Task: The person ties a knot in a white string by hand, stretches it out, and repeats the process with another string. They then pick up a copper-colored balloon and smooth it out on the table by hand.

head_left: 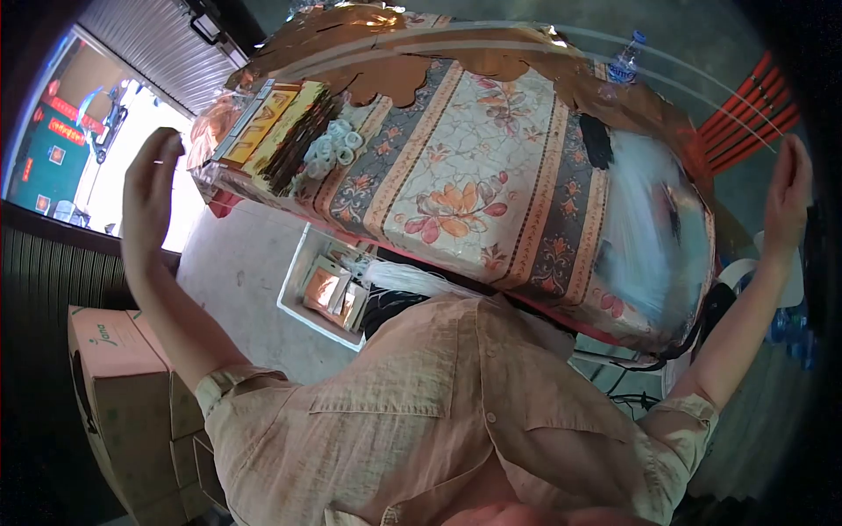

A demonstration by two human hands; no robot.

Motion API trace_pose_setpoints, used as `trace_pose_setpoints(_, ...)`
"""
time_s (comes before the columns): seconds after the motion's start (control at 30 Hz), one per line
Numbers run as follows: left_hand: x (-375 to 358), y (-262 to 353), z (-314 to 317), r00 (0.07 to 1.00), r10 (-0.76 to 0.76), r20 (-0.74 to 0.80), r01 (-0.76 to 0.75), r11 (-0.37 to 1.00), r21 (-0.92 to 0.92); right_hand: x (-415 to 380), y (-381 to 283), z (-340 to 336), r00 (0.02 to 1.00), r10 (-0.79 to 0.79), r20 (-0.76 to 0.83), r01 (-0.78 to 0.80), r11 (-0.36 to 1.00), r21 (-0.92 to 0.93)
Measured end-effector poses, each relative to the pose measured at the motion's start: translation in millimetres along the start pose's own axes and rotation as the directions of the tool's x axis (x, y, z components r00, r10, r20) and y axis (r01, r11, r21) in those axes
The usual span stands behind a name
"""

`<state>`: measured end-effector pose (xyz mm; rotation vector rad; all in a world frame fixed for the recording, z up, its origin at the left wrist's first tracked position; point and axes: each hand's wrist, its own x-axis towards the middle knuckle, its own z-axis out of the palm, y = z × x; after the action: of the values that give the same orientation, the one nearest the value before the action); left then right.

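Observation:
My left hand point(153, 180) is raised at the far left, its fingers pressed together. Out at the far right, my right hand point(789, 193) is held up with the fingers closed. Strands of white string point(491, 44) arc across the view between both hands; they blur and fade close to my left hand. Below and inward of my right hand, a bundle of long white strands point(645, 219) lies smeared on the table's right end, beside a black item point(595, 141). More white strands point(408, 279) hang over the table's near edge by my lap.
A flower-patterned cloth point(456, 175) covers the table. On it are stacked yellow and brown pieces point(285, 131), small white rolls point(333, 147), brown foil sheets point(386, 74) and a water bottle point(625, 60). A white bin point(296, 294) stands below; cardboard boxes point(132, 412) are at left.

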<state>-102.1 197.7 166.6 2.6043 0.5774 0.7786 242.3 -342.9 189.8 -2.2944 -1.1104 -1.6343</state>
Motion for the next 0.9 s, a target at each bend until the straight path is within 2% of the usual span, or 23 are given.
trace_pose_setpoints(0.03,4,-12,-13,0.993,0.035,-0.109,-0.042,0.998,-0.055,5,-1,-3,0.995,0.065,0.069,-0.071,0.993,0.089)
trace_pose_setpoints(0.07,4,-19,-27,0.987,0.001,-0.163,-0.01,0.998,-0.056,9,-3,-5,0.982,0.122,0.143,-0.146,0.974,0.173)
trace_pose_setpoints(0.1,2,-21,-38,0.986,-0.03,-0.165,0.003,0.987,-0.16,12,-4,-8,0.983,0.121,0.14,-0.145,0.974,0.177)
trace_pose_setpoints(0.13,1,-24,-46,0.985,-0.059,-0.163,0.015,0.965,-0.262,15,-6,-10,0.985,-0.023,0.168,-0.006,0.986,0.167)
trace_pose_setpoints(0.17,0,-32,-50,0.985,-0.062,-0.163,0.018,0.966,-0.26,16,-9,-12,0.966,-0.166,0.2,0.134,0.977,0.163)
trace_pose_setpoints(0.2,-2,-38,-52,0.99,-0.031,-0.136,-0.031,0.904,-0.427,15,-16,-11,0.965,-0.169,0.2,0.136,0.976,0.168)
trace_pose_setpoints(0.23,-4,-42,-52,0.993,0.005,-0.116,-0.072,0.811,-0.581,12,-24,-10,0.956,-0.052,0.288,-0.015,0.974,0.225)
trace_pose_setpoints(0.27,-5,-46,-51,0.993,0.0,-0.115,-0.067,0.811,-0.58,11,-30,-9,0.923,0.057,0.38,-0.168,0.949,0.267)
trace_pose_setpoints(0.33,-7,-38,-46,0.993,-0.092,-0.076,0.039,0.851,-0.523,12,-34,-9,0.916,-0.01,0.4,-0.11,0.955,0.274)
trace_pose_setpoints(0.4,-13,-25,-36,0.993,-0.085,-0.087,0.03,0.861,-0.508,10,-39,-8,0.947,0.033,0.32,-0.109,0.969,0.223)
trace_pose_setpoints(0.47,-21,-18,-31,0.969,-0.235,0.074,0.246,0.915,-0.32,9,-42,-8,0.97,0.069,0.235,-0.11,0.98,0.166)
trace_pose_setpoints(0.5,-18,-20,-35,0.955,-0.183,0.233,0.252,0.916,-0.311,8,-43,-8,0.978,0.087,0.189,-0.114,0.984,0.137)
trace_pose_setpoints(0.53,-21,-17,-29,0.97,-0.123,0.212,0.189,0.927,-0.324,6,-41,-8,0.979,0.086,0.186,-0.112,0.984,0.136)
trace_pose_setpoints(0.63,-23,-35,-22,0.966,-0.135,0.219,0.208,0.91,-0.359,-11,-13,-4,0.987,0.051,0.155,-0.022,0.983,-0.185)
trace_pose_setpoints(0.7,-25,-42,-20,0.926,-0.149,0.347,0.281,0.885,-0.371,-20,-1,-1,0.99,0.025,0.142,0.033,0.921,-0.389)
trace_pose_setpoints(0.73,-26,-41,-17,0.914,-0.148,0.377,0.296,0.88,-0.371,-24,-1,0,0.99,0.023,0.138,0.033,0.921,-0.388)
trace_pose_setpoints(0.8,-28,-35,-7,0.897,-0.149,0.417,0.323,0.864,-0.386,-32,-3,2,0.893,0.318,0.318,-0.106,0.835,-0.54)
trace_pose_setpoints(0.83,-28,-35,-5,0.897,-0.148,0.415,0.322,0.864,-0.387,-38,0,8,0.894,0.318,0.316,-0.106,0.835,-0.54)
trace_pose_setpoints(0.87,-26,-36,-2,0.909,-0.099,0.406,0.294,0.841,-0.454,-45,6,15,0.798,0.494,0.347,-0.432,0.869,-0.243)
trace_pose_setpoints(0.9,-26,-36,-1,0.919,-0.049,0.391,0.265,0.812,-0.52,-45,7,18,0.736,0.553,0.391,-0.572,0.817,-0.079)
